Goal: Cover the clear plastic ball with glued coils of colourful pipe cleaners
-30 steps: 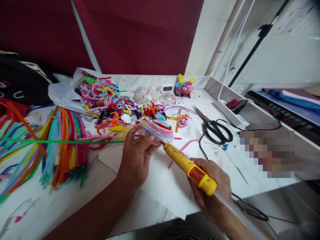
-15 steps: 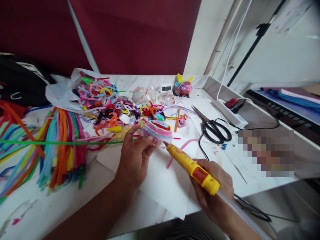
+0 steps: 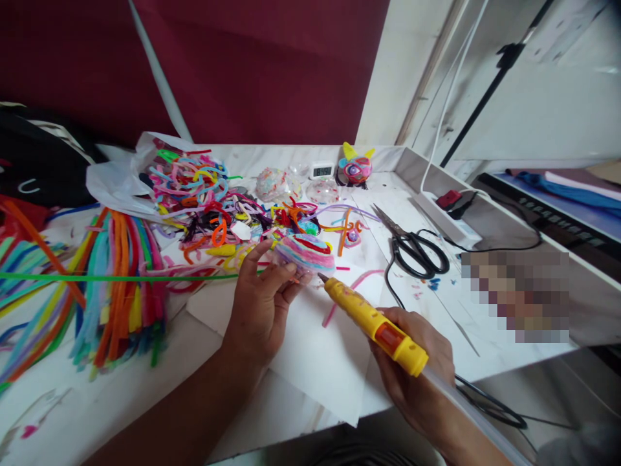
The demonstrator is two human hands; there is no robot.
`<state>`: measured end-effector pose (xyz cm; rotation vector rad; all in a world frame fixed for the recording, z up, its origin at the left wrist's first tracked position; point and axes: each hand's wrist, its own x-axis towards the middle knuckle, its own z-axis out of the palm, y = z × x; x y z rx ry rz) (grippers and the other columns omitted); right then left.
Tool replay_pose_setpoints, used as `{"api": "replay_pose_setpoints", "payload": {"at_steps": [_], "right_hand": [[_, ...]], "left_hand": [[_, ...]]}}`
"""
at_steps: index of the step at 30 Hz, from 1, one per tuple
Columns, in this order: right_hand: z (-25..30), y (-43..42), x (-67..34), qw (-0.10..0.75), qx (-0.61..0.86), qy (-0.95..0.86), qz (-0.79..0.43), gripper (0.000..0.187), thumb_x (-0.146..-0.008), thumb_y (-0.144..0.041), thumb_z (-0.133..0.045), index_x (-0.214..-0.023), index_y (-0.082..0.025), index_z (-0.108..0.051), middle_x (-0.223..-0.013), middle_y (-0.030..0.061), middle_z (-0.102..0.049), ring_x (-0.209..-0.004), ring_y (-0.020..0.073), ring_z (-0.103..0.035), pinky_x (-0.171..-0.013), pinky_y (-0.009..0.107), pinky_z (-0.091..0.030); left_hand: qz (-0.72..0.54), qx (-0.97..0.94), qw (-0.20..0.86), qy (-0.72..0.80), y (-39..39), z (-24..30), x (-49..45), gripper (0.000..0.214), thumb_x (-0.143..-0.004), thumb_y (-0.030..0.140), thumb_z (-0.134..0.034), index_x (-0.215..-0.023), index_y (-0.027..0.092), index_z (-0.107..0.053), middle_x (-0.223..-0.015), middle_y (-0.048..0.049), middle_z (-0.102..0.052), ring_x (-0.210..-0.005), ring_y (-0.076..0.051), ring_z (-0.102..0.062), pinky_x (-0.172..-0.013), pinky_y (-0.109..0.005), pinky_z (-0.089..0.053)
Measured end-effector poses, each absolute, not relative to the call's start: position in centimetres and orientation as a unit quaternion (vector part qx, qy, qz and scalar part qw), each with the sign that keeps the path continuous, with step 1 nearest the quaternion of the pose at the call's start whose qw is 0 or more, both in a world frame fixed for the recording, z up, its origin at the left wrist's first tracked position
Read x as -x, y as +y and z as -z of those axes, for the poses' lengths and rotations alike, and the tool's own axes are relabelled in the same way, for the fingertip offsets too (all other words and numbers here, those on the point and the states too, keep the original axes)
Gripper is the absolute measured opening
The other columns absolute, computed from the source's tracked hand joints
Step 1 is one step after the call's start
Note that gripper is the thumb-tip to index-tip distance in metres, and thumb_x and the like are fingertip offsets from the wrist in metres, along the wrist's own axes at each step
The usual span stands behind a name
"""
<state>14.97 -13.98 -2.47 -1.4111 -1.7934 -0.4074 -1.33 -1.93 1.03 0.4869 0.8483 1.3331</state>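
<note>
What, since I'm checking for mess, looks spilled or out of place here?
Small blue scraps lie scattered on the table near the scissors; they look odd, strewn apart from the heaped colourful pieces.

Black bag (image 3: 46, 152), cut by left edge; clear glue stick (image 3: 468, 409), cut by bottom edge; right hand (image 3: 436, 343), partly hidden behind yellow glue gun (image 3: 356, 307); timer (image 3: 321, 171), digits too small for sure reading; pixelated patch (image 3: 521, 301), contents indistinguishable.
</note>
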Motion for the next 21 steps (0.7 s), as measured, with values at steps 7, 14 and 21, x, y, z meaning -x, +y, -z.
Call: {"api": "replay_pose_setpoints", "payload": {"at_steps": [7, 14, 21], "right_hand": [[2.38, -14.08, -14.8, 0.399, 0.561, -0.712, 0.14, 0.024, -0.091, -0.017, -0.052, -0.115, -0.019, -0.051, -0.085, 0.0059, -0.064, -0.064, 0.0172, -0.058, -0.056, 0.032, -0.044], [2.54, -14.23, -15.02, 0.401, 0.565, -0.713, 0.113, 0.023, -0.09, -0.016, -0.053, -0.113, -0.019, -0.051, -0.088, 0.0074, -0.066, -0.063, 0.0177, -0.057, -0.055, 0.032, -0.043], [2.71, -14.43, -15.04, 0.407, 0.565, -0.709, 0.11, 0.029, -0.088, -0.013, -0.055, -0.116, -0.02, -0.049, -0.091, 0.0088, -0.067, -0.064, 0.0197, -0.06, -0.056, 0.034, -0.044]], "left_hand": [[-0.59, -0.227, 0.674, 0.383, -1.93, -0.93, 1.31, 0.054, -0.056, 0.006, -0.079, -0.101, 0.027, -0.059, -0.079, 0.0031, -0.068, -0.064, -0.012, -0.066, -0.064, -0.027, -0.059], [-0.597, -0.217, 0.67, 0.384, -1.73, -1.18, 1.31, 0.053, -0.054, 0.005, -0.079, -0.098, 0.026, -0.059, -0.085, 0.0014, -0.07, -0.068, -0.013, -0.066, -0.065, -0.028, -0.058], [-0.594, -0.216, 0.672, 0.386, -1.77, -1.14, 1.32, 0.054, -0.054, 0.005, -0.078, -0.1, 0.026, -0.059, -0.083, 0.0022, -0.069, -0.066, -0.012, -0.066, -0.065, -0.027, -0.058]]}}
